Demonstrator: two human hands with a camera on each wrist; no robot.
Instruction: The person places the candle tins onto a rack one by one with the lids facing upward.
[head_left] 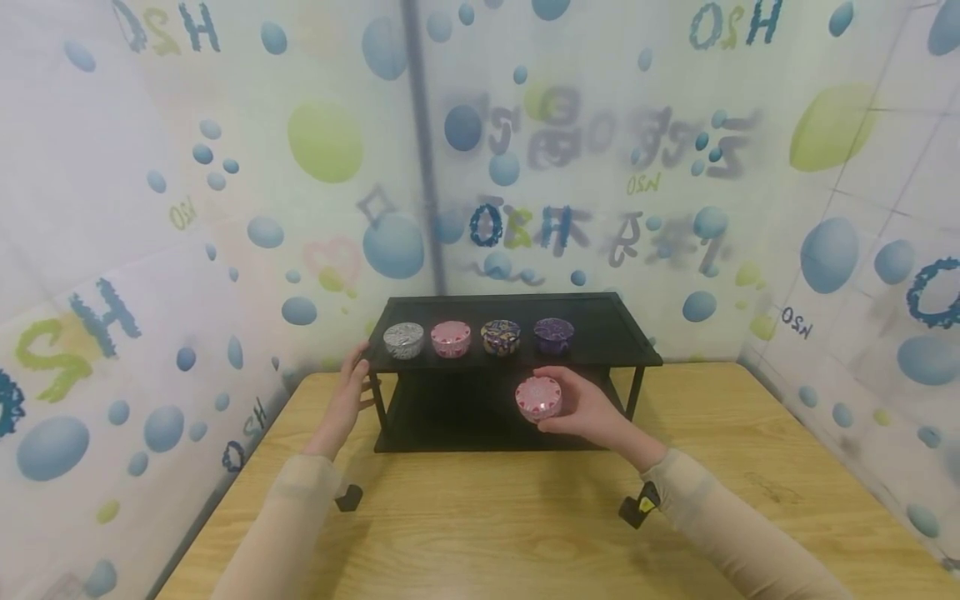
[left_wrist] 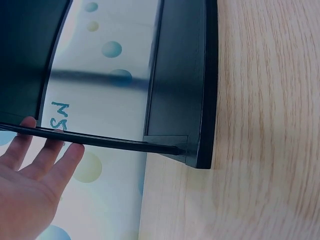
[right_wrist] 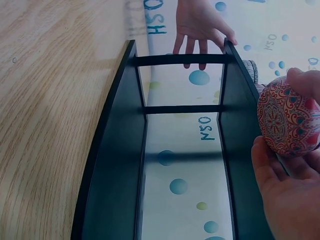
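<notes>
My right hand (head_left: 583,407) grips a small round tin (head_left: 537,398), its pale pink, red-dotted face toward the head camera, in front of a black two-tier shelf (head_left: 592,315). Thumb and fingers are around its sides. In the right wrist view, the tin (right_wrist: 285,120) shows a red mandala pattern. My left hand (head_left: 349,400) touches the left end of the shelf, thumb near the upper board's corner. Its fingers (left_wrist: 65,162) extend against a thin black bar in the left wrist view. A silver-grey tin (head_left: 403,341) on the top board is nearest that hand.
Along the top board's front edge also stand a pink tin (head_left: 451,340), a dark blue and gold tin (head_left: 501,338) and a purple tin (head_left: 553,336). The shelf stands on a wooden table (head_left: 480,517), with a bubble-printed curtain (head_left: 330,233) behind and at both sides.
</notes>
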